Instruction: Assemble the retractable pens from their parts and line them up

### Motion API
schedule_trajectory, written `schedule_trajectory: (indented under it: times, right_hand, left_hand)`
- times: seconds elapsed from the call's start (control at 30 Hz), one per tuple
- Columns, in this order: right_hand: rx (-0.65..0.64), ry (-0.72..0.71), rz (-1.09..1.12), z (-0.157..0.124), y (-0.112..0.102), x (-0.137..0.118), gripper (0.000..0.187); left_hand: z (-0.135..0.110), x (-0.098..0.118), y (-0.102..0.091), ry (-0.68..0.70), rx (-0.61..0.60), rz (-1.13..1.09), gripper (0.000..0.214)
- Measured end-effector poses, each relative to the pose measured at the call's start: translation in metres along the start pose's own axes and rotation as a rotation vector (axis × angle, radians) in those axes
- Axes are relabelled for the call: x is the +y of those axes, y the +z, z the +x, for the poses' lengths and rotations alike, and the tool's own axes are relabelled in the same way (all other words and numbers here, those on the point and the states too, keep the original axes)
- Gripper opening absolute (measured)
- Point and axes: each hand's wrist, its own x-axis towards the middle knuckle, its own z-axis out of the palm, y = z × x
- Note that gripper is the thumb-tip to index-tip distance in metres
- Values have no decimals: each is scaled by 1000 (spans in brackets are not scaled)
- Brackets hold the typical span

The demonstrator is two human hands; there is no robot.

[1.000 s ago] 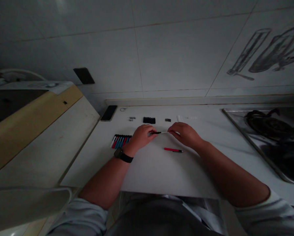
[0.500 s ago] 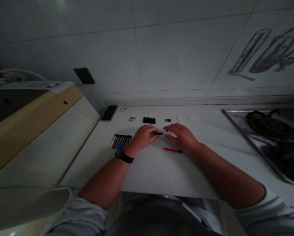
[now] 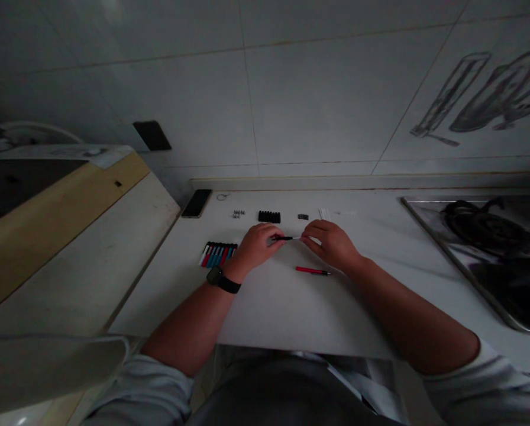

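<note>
My left hand (image 3: 255,249) is closed on a thin pen part with a black section (image 3: 285,238), held just above the white counter (image 3: 283,302). My right hand (image 3: 331,244) pinches the pale far end of the same part, so both hands hold it between them. A finished red pen (image 3: 313,271) lies on the counter just in front of my right hand. A row of coloured pen barrels (image 3: 218,254) lies left of my left hand. I wear a dark watch (image 3: 222,280) on the left wrist.
Along the back of the counter lie small springs (image 3: 238,213), a row of black caps (image 3: 269,216), a small dark part (image 3: 303,217) and white pieces (image 3: 324,213). A phone (image 3: 196,203) lies at the far left corner. A gas hob (image 3: 491,248) sits to the right.
My right hand opened and slid left along the part half a second ago, then drew back right and pinched its pale end again. The left hand stayed put.
</note>
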Motion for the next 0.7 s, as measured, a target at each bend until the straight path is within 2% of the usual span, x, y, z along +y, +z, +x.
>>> schedule_trajectory:
  times: [0.07,0.17,0.2,0.27,0.37,0.47,0.6,0.7]
  right_hand:
    - [30,41,26,0,-4,-1,28]
    - [80,199,71,1,-16,1,32]
    - [59,256,82,1,-21,2,31]
    - [-72,315,101,0,-27,4,26]
    - [-352,229,143,-3,-27,0,18]
    - [-508,94,141,-8,-17,-12,14]
    - [-553,46,121,-9,-10,-27,9]
    - [-488,93,266,-4,-16,-25,11]
  left_hand:
    - [0,0,-1,-1,12,-4,6]
    - [1,0,-2,-28,80,-3,6]
    - [1,-1,-3,-47,111,1,7]
    - [1,-1,-4,-84,157,9,8]
    - [1,-1,-5,-97,158,14,8]
    - [1,0,-4,-78,131,22,7]
    - [1,-1,-4,-73,133,38,7]
    - [1,-2,-5,-75,144,42,7]
